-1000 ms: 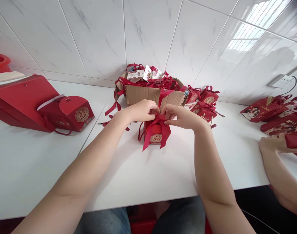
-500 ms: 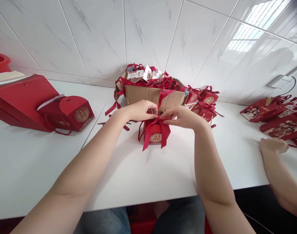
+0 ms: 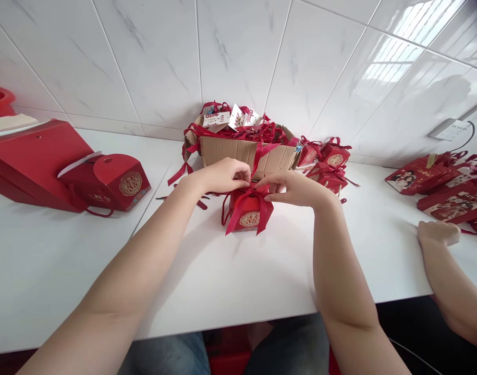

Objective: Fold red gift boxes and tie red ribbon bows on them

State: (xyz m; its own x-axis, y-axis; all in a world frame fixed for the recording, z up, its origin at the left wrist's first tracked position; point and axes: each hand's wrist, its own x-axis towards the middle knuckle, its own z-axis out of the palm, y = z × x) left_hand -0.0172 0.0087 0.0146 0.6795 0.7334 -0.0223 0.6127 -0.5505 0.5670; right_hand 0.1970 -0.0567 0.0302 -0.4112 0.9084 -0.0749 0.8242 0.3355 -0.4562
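A small red gift box [image 3: 251, 217] with a gold round emblem stands on the white table before me. A red ribbon [image 3: 265, 212] is looped in a bow at its top, two tails hanging down the front. My left hand [image 3: 229, 176] pinches the ribbon's left side, thumb and forefinger together. From the right, my right hand [image 3: 287, 186] holds the bow's other side with closed fingers. The knot between them is partly hidden. Directly behind is a cardboard box [image 3: 248, 155] full of red ribbons and white printed tags.
At left, a red handled box [image 3: 121, 182] leans by a large red bag [image 3: 38, 161]. Several tied boxes [image 3: 335, 155] stand right of the carton. Farther right, another person's hand [image 3: 439, 233] rests near red photo bags [image 3: 453, 205]. A tiled wall [image 3: 238, 62] closes the back.
Both hands stay at the bow. The ribbon tails have lifted slightly and spread a little, and my left hand has shifted slightly up and left.
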